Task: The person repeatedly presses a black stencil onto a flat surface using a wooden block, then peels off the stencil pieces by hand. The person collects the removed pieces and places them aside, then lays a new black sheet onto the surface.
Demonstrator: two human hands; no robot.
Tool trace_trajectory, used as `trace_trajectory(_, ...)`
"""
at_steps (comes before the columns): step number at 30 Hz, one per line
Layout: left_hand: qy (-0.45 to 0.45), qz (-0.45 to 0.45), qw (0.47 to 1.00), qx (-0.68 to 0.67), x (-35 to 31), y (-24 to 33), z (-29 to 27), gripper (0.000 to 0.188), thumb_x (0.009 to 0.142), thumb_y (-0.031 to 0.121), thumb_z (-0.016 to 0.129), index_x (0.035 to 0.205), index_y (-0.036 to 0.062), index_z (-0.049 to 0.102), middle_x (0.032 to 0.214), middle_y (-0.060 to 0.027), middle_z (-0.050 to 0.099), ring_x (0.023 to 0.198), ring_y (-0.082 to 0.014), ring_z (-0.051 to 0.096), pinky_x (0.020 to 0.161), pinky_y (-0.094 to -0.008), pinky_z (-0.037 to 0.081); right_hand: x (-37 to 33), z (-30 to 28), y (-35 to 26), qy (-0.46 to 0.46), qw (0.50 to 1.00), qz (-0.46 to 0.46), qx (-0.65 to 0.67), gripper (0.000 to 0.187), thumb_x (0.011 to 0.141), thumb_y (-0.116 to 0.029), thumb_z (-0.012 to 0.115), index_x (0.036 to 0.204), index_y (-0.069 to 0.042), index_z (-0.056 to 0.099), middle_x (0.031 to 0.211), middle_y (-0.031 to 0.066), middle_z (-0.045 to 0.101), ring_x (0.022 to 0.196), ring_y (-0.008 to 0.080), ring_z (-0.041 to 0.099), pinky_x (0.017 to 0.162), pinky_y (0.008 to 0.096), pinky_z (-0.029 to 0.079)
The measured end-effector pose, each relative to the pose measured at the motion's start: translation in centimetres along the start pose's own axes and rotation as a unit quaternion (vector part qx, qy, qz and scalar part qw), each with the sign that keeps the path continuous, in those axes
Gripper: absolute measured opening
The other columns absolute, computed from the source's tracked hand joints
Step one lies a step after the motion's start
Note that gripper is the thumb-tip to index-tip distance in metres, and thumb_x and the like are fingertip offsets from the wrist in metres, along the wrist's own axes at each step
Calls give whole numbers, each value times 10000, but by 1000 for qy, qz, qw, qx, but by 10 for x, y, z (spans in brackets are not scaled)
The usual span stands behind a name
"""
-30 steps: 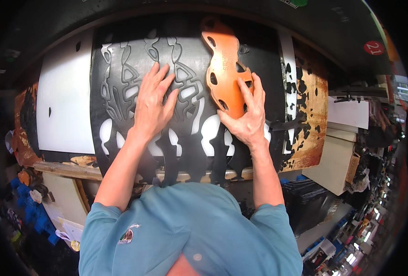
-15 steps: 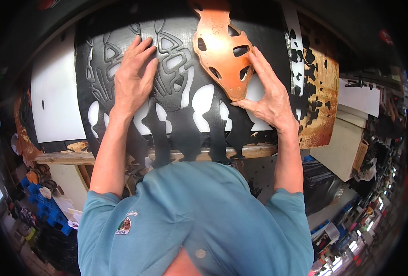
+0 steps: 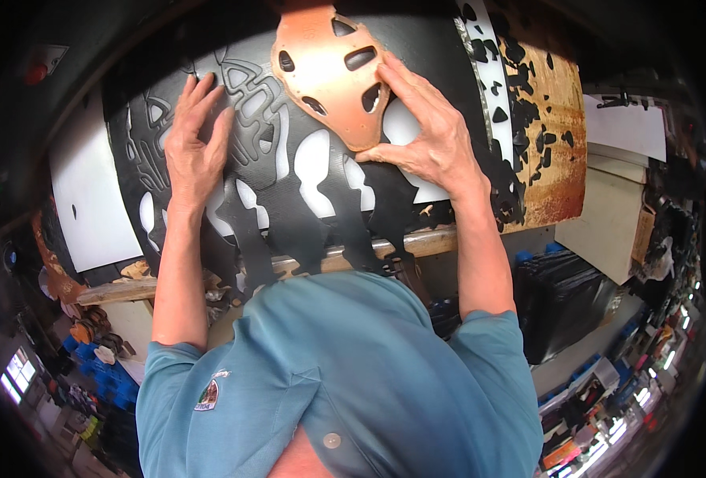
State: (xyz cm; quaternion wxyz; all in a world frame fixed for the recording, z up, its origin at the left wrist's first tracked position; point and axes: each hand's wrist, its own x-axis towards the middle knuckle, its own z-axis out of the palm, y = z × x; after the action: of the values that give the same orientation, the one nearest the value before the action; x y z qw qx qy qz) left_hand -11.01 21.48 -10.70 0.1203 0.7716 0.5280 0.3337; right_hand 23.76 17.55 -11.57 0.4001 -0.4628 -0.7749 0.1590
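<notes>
An orange cutting die, a long shaped plate with several openings and a narrow lower tip, lies on a black leather-like sheet. My right hand grips its lower right part, the thumb at the tip and the fingers along the right edge. The die's upper end runs out of the picture. My left hand rests flat with fingers apart on the sheet, beside pressed-in outlines. Nothing is held in it. Nearer to me the sheet has cut-out holes, and strips of it hang over the table edge.
White board shows at the left and through the holes. A worn brown board with black scraps lies at the right. The wooden table edge runs before me. Black plastic-wrapped goods and blue crates are below.
The whole view has turned slightly, so the sheet, die and hands appear farther left. Both hands keep about the same places on the sheet and die.
</notes>
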Motion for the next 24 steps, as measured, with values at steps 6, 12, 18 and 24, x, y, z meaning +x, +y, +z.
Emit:
trace_trajectory(6,-6,-1,1000,1,-1,0,-1,360,987,146,760,1332,44,747,1527,-177,634,1531,-372,478,1238,-486,412,2,1,-4,12,1000,-4,-8,1011,594,-311,1018,1454,27,607,1569,148,592,1315,412,627,1137,459,512)
trace_trajectory(12,1,-8,1000,-21,-4,2,-5,366,1026,159,726,1375,50,727,1528,-149,640,1557,-319,447,1280,-467,352,4,-1,-8,1,999,-26,-20,989,624,-294,1011,1470,17,603,1572,232,566,1331,403,626,1152,475,494)
trace_trajectory(18,31,-17,995,-98,-64,62,-34,113,940,2,762,1053,-4,761,985,-149,784,898,-267,767,843,-371,602,6,-6,-12,-1,999,-31,-14,957,645,-301,1010,1456,22,619,1550,255,579,1333,399,632,1153,477,489)
trace_trajectory(24,-21,56,990,-125,-143,104,-20,172,844,-4,822,879,68,670,828,-69,725,729,-268,680,676,-379,509,10,1,-7,84,996,-5,7,630,801,-233,931,1310,59,700,1263,215,738,1166,366,718,1015,422,577)
